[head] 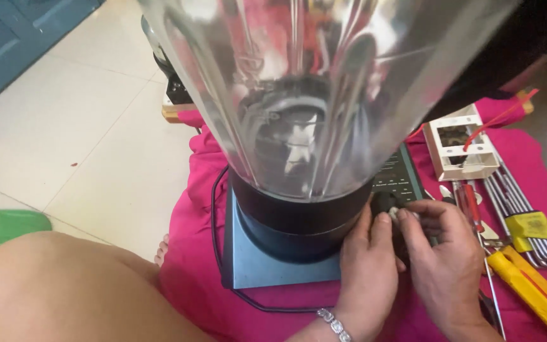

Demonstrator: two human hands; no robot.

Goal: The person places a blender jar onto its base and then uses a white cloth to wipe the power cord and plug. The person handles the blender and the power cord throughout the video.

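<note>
Centre frame: blender (299, 209), clear jar (311, 82) rising toward the lens, dark collar beneath, grey-blue square base (248, 266) sitting on pink cloth (191, 291).

Lower right of centre: left hand (365, 272), bracelet at the wrist, thumb and fingertips drawn together against the black knob (384, 204) on the base's right side. Just beside it, right hand (444, 259), fingers curled inward and pinched on the same knob; whether either grip is tight, impossible to tell, since the fingers hide most of the knob.

Above the hands: dark control panel (397, 177) on the base.

Right edge: white plastic box (460, 142) with a red wire, set of hex keys (521, 209) with a yellow band, red-handled screwdriver (473, 209), yellow-handled tool (533, 291), all lying on the cloth, well apart from the jar.

Lower left: bare knee (64, 291) and a scrap of green; pale tiled floor (83, 126) across the upper left.

Handling, as a judgement: jar probably rigid, smooth, slippery and breakable, top-heavy on its base. Base likely dense from the motor. Safest hold low, around the dark collar or under the base edges, not by the jar wall. Knob small and hard, best pinched at its rim.
</note>
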